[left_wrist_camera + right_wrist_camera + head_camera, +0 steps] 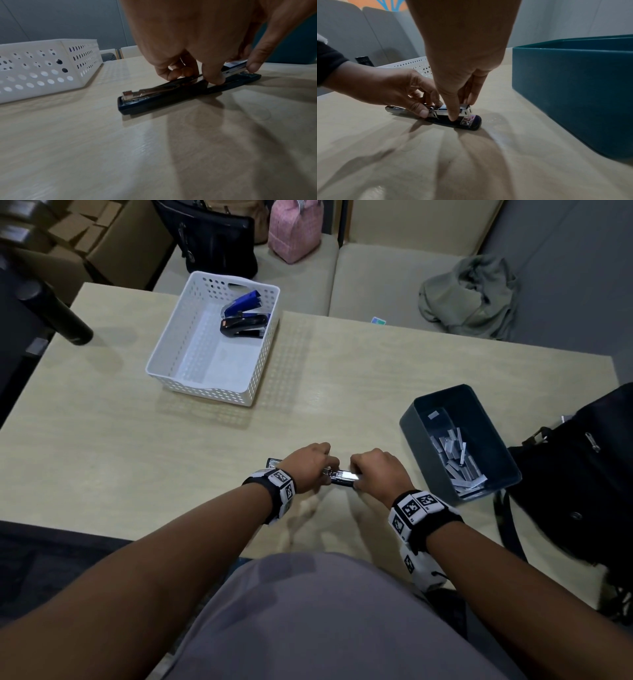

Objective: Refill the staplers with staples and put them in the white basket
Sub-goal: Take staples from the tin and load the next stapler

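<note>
A dark blue stapler [339,477] lies opened flat on the pale wooden table [137,467], its lid folded back to the left [154,100]. My left hand [308,465] pinches the silver magazine [193,78] near the hinge. My right hand [376,470] pinches the magazine's front end [461,109], thumb on the base [467,124]. The white basket [171,364] stands at the far left and holds a blue stapler [244,302] and a black stapler [245,326]. A dark bin [421,419] at the right holds several staple strips [459,463].
A black bag [582,474] sits at the table's right edge beside the bin. A black bottle [58,313] lies at the far left corner. On the sofa beyond the table are a grey cloth [469,296], a pink bag [294,231] and a black bag [219,241].
</note>
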`<act>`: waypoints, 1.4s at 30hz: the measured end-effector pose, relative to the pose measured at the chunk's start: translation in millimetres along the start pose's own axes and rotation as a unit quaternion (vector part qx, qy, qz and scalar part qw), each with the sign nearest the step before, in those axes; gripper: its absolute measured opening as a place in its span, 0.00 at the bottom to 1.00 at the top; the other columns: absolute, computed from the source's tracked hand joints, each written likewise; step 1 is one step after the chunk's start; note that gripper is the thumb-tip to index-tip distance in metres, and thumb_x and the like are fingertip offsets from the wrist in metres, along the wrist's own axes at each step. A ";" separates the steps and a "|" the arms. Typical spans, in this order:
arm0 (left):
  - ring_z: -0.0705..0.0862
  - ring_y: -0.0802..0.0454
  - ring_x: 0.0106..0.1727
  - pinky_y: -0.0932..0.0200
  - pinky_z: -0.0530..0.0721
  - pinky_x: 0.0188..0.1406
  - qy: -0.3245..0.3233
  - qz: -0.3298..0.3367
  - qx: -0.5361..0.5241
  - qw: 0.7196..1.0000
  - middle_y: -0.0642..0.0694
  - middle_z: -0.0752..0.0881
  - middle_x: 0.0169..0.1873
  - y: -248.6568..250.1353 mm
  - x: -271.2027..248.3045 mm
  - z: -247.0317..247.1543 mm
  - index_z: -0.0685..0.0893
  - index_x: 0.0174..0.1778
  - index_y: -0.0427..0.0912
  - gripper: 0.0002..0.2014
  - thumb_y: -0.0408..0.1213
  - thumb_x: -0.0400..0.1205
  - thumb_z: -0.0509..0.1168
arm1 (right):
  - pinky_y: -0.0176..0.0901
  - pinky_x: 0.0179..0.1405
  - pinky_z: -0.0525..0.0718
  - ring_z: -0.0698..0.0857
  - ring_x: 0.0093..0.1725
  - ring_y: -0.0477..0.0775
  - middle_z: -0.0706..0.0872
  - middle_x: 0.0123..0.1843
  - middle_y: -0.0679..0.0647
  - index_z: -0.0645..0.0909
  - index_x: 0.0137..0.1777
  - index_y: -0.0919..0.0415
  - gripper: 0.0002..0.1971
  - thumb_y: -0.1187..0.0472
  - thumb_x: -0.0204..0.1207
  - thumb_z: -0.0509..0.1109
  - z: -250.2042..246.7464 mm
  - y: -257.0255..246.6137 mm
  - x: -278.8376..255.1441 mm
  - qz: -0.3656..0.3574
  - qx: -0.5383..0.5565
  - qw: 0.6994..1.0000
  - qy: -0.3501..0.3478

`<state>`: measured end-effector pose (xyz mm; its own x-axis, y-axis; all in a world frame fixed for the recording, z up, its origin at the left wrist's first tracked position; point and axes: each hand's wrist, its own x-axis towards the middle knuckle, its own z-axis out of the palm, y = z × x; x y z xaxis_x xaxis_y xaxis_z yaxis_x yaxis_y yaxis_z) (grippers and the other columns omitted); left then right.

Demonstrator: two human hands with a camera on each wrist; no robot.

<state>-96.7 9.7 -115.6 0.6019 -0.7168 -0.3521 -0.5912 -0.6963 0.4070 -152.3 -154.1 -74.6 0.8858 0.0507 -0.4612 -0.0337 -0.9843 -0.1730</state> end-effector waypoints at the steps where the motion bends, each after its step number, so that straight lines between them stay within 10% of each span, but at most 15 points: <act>1: 0.79 0.40 0.52 0.54 0.72 0.40 -0.001 -0.001 0.002 1.000 0.39 0.79 0.50 0.7 -0.3 -0.3 0.85 0.57 0.43 0.13 0.39 0.76 0.70 | 0.49 0.41 0.83 0.86 0.44 0.62 0.88 0.45 0.57 0.84 0.48 0.56 0.08 0.62 0.69 0.75 -0.4 0.7 0.2 -0.001 -0.004 1.000 -0.004; 33: 0.80 0.39 0.50 0.53 0.73 0.37 0.000 0.011 0.042 0.999 0.40 0.80 0.47 5.4 3.2 0.0 0.85 0.55 0.43 0.11 0.36 0.77 0.68 | 0.39 0.45 0.82 0.87 0.46 0.51 0.94 0.48 0.57 0.93 0.50 0.60 0.07 0.63 0.76 0.75 0.9 25.1 21.5 0.023 0.212 0.975 -0.060; 42: 0.80 0.39 0.51 0.51 0.75 0.39 -0.004 0.017 0.045 0.999 0.39 0.80 0.48 3.3 3.8 0.3 0.85 0.52 0.41 0.09 0.35 0.77 0.68 | 0.48 0.45 0.87 0.88 0.45 0.59 0.91 0.51 0.57 0.91 0.49 0.49 0.14 0.65 0.76 0.66 -4.8 17.4 16.1 -0.034 0.104 0.993 -0.037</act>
<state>-96.5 4.7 -115.8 0.5764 -0.7404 -0.3457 -0.6571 -0.6715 0.3425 -136.4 -171.2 -80.9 0.8534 0.1352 -0.5034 -0.0772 -0.9224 -0.3785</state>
